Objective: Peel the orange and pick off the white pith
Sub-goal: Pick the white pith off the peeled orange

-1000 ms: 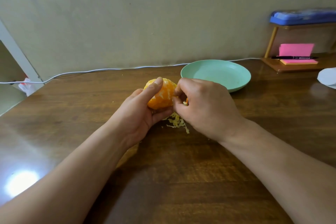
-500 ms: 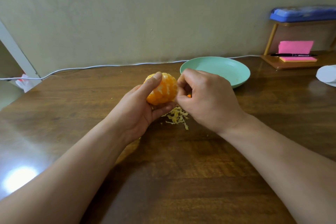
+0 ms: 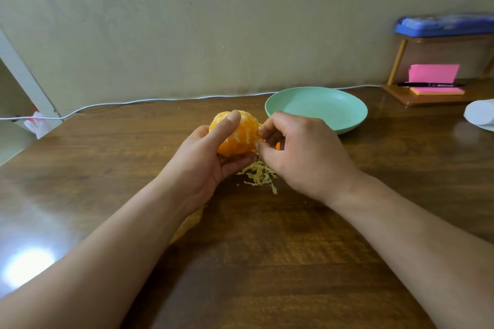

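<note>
Over the brown table [image 3: 80,168], the peeled orange [image 3: 242,139] was gripped by the left hand [image 3: 200,168], with the thumb laid across its top and the fingers curled beneath. Pith shreds [image 3: 259,175] were heaped just below. The fruit's right side was pinched by the right hand [image 3: 302,157], its fingers curled. A green plate [image 3: 320,109] was set behind.

Plain beige wall [image 3: 187,21] behind a glossy wooden table [image 3: 267,262].

left hand [image 3: 203,163] and right hand [image 3: 302,157] are bare, and so are both forearms along all their visible length: left forearm [image 3: 107,256], right forearm [image 3: 417,243]. the left thumbnail [image 3: 235,115] is short and plain.
</note>
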A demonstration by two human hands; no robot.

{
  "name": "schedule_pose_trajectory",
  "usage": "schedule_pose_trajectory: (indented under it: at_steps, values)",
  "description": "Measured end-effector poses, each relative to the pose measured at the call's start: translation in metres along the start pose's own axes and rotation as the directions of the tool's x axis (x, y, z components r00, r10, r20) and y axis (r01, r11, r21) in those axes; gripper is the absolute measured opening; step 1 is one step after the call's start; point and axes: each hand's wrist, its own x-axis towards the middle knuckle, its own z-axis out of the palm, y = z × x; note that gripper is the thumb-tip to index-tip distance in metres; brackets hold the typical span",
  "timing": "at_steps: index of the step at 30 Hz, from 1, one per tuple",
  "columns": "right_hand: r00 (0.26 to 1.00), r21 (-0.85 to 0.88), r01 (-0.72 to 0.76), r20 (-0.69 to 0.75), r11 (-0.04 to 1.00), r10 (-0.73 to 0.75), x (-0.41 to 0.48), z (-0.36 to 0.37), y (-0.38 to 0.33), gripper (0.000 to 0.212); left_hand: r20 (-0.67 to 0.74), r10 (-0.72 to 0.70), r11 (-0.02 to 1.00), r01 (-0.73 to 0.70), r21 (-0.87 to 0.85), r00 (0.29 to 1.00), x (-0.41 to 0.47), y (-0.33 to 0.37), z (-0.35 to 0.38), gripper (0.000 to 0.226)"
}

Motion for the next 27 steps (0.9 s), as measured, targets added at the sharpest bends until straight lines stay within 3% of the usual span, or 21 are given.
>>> schedule_pose_trajectory:
  at_steps: [6,16,21,24,27]
  values:
    - [0.996,0.064,-0.092,0.013,0.994,0.091,0.0,0.004,-0.001,0.009,-0.034,0.055,0.99,-0.05,0.129,0.998,0.0,-0.004,-0.001,0.085]
    - [0.951,0.253,-0.306,0.053,0.918,0.303,0.0,0.009,-0.005,0.018,-0.045,0.119,0.969,-0.107,0.221,0.992,-0.005,-0.008,0.005,0.08]
    - [0.951,0.253,-0.301,0.011,0.92,0.308,0.0,0.006,0.0,0.018,-0.047,0.071,0.983,-0.061,0.175,0.996,-0.003,-0.006,0.002,0.087]
    - [0.944,0.263,-0.305,-0.043,0.915,0.327,0.003,0.004,0.01,0.014,-0.03,-0.005,0.997,0.007,0.072,1.0,-0.001,-0.003,-0.002,0.078]
    - [0.944,0.265,-0.324,0.024,0.908,0.329,0.004,0.002,0.013,0.015,0.021,-0.028,0.999,0.029,-0.027,0.999,0.0,-0.002,-0.005,0.074]
